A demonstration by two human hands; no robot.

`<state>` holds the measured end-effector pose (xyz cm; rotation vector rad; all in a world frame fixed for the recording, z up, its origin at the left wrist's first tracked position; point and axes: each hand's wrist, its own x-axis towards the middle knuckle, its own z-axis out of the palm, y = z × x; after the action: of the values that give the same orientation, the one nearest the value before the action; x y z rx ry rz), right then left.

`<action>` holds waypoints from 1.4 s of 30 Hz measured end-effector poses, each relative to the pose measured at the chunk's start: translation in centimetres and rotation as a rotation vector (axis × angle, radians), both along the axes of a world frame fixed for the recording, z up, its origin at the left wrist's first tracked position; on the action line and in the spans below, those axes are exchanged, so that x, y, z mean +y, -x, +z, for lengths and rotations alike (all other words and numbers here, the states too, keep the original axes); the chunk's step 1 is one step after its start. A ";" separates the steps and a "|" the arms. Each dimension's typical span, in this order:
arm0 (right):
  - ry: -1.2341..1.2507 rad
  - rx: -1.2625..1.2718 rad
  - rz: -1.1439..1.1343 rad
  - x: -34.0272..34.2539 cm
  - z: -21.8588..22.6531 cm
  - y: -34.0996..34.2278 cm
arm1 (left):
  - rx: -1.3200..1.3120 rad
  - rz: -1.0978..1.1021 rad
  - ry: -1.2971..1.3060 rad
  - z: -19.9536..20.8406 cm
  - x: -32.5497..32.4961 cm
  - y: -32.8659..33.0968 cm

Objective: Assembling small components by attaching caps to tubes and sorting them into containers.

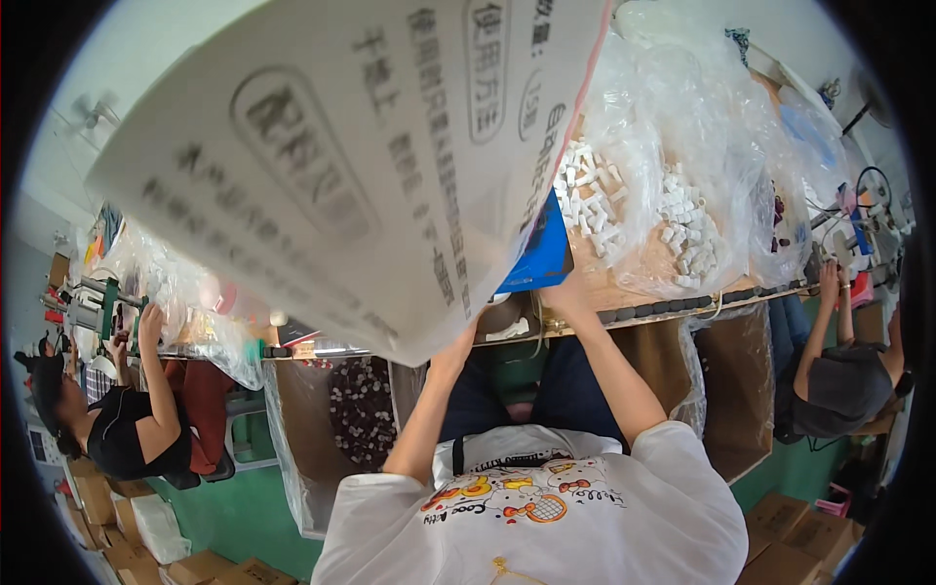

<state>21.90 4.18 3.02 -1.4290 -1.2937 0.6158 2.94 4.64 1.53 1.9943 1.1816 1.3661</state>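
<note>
A large white printed sheet (292, 195), with dark lettering and a pinkish right edge, rises close in front of me and covers much of the bench. It looks thin and slightly curved, perhaps the side of a package. My left hand (454, 349) meets its lower corner, and the fingers are hidden behind it. A flat blue piece (542, 252) shows beside the sheet's right edge; whether the two are joined I cannot tell. My right hand (560, 294) is at the blue piece's lower edge, its fingers mostly out of sight.
Piles of small white plastic parts (688, 226) lie on the bench among clear plastic sheeting (634, 107). Under the bench edge, a lined box (310, 419) holds dark and pale small pieces, with another carton (736, 390) at right. Co-workers sit at left (136, 429) and right (846, 380).
</note>
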 end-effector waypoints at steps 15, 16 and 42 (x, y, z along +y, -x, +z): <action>-0.258 -0.458 0.171 -1.0 -2.5 3.7 | 0.378 0.348 0.431 -2.1 4.2 11.9; -0.337 -0.430 0.131 -1.1 -2.6 4.1 | 0.411 0.304 0.402 -3.5 5.2 12.1; -0.067 -0.720 -0.559 -4.6 -5.0 -17.8 | 0.054 -0.043 0.154 -2.6 0.5 -0.1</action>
<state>39.71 -0.38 -1.94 -1.9341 -1.3232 -0.3507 2.99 5.18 -1.11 1.9468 1.2221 1.1706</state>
